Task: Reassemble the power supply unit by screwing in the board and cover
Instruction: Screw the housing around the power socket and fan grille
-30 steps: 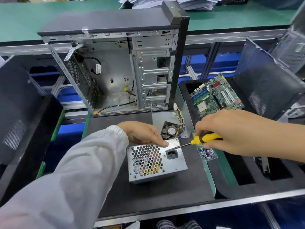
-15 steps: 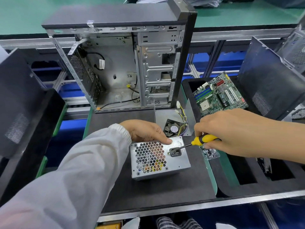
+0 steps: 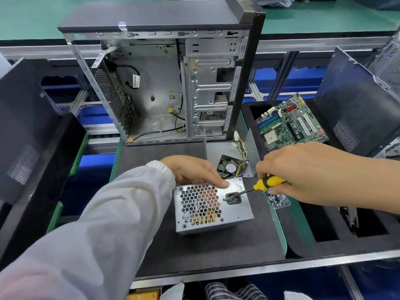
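My right hand (image 3: pixel 309 172) grips the yellow screwdriver (image 3: pixel 268 183) by its handle, fingers curled round it, and the dark shaft runs toward eight o'clock until its tip meets the metal face of the power supply unit (image 3: pixel 213 205), at the left edge of the black power socket (image 3: pixel 233 198). My left hand (image 3: pixel 194 171), in a white sleeve (image 3: pixel 112 224), rests on the unit's far top edge: the thumb is pressed flat on the face just above the honeycomb grille (image 3: pixel 200 204), and I cannot tell how the other fingers lie behind the edge. The unit sits on the dark mat (image 3: pixel 216 252), near its middle. Just under my right hand lies a clear bag of screws (image 3: pixel 278 200). At twelve o'clock from the unit a small fan (image 3: pixel 229 167) with coloured wires lies in a bent metal cover (image 3: pixel 223 148), and beyond it stands the open computer case (image 3: pixel 164 87). At two o'clock, a green motherboard (image 3: pixel 291 124) rests in a black foam tray (image 3: pixel 324 239).
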Tool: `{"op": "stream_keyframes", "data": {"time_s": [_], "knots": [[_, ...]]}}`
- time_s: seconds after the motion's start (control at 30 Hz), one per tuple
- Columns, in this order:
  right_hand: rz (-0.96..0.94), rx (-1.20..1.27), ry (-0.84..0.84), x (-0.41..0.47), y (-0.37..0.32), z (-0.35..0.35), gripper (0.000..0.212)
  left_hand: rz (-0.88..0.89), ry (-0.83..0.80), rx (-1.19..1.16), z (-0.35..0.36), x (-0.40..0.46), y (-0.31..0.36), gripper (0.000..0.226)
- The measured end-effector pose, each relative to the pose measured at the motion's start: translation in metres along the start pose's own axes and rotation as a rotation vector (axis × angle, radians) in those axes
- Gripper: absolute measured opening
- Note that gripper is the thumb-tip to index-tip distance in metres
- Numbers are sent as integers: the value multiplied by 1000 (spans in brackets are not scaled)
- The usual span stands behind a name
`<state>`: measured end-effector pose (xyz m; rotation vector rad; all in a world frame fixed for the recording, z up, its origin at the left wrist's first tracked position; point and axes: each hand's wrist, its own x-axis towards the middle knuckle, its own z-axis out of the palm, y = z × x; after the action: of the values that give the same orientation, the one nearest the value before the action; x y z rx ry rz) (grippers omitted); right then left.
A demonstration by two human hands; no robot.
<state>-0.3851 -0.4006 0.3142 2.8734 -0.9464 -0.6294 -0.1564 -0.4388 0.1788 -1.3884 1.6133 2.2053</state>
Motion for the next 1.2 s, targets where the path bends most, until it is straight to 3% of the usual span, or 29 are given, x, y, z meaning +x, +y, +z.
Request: {"op": "stream_keyframes", "data": {"time_s": [0.17, 0.27, 0.57, 0.87, 1.0, 1.2], "knots": [[0, -30, -25, 1, -3, -4, 20, 19, -14, 14, -1, 3, 0, 27], [-10, -65, -25, 2, -5, -6, 19, -1, -93, 24, -4, 2, -1, 9], [-8, -171, 11, 8, -10, -13, 20, -37, -59, 67, 3, 2, 3, 10], [-14, -267, 74, 13, -19, -21, 34, -34, -26, 43, 6, 0, 4, 6], [11, -351, 70, 22, -20, -17, 22, -36, -28, 34, 6, -1, 5, 8], [-35, -243, -20, 21, -21, -21, 30, -15, -45, 20, 5, -2, 4, 18]]}}
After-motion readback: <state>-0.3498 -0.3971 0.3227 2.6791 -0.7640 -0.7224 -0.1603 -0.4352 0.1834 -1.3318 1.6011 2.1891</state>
